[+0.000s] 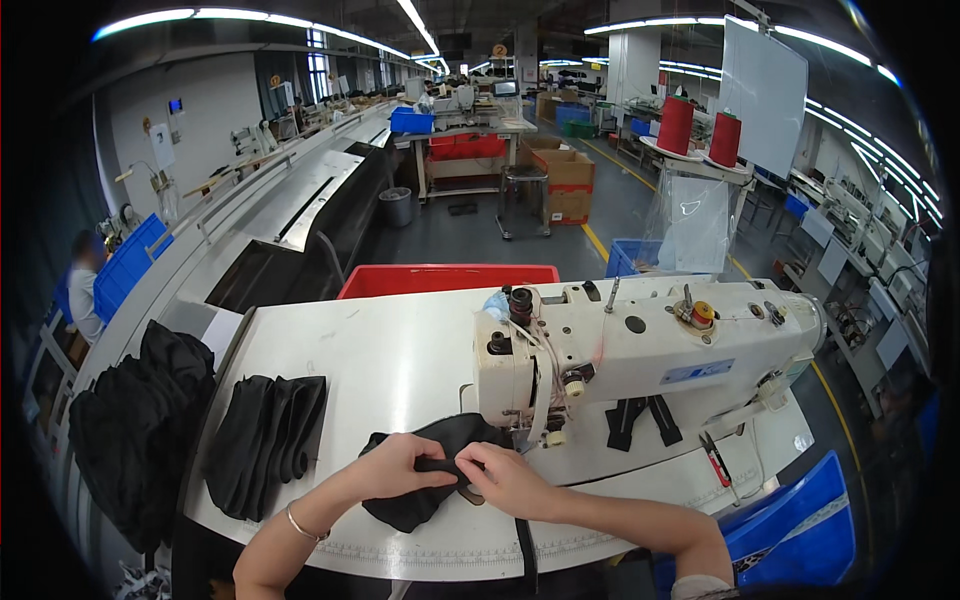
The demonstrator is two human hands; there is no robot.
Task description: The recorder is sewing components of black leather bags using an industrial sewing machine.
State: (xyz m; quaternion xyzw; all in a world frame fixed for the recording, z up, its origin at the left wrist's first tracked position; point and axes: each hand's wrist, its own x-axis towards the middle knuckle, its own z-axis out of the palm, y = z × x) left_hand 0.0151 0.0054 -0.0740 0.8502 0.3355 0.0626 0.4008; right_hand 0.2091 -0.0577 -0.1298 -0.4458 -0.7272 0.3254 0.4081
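Observation:
Both my hands are on a piece of black fabric [410,512] lying on the white table just in front of the sewing machine [640,350]. My left hand [398,466] pinches a folded edge of it between thumb and fingers. Close beside it, my right hand [505,482] grips the same fold, thumb and fingertips pressed together. The fabric's far side reaches to the machine's needle area, where the presser foot is mostly hidden. A stack of folded black fabric pieces [262,440] sits to the left on the table.
A larger heap of black fabric [145,430] lies at far left. Thread snips with red handles [716,462] and black strips [640,422] lie by the machine. A red bin [450,280] stands behind the table, a blue bin [795,530] at lower right. Red thread cones [676,126] stand beyond.

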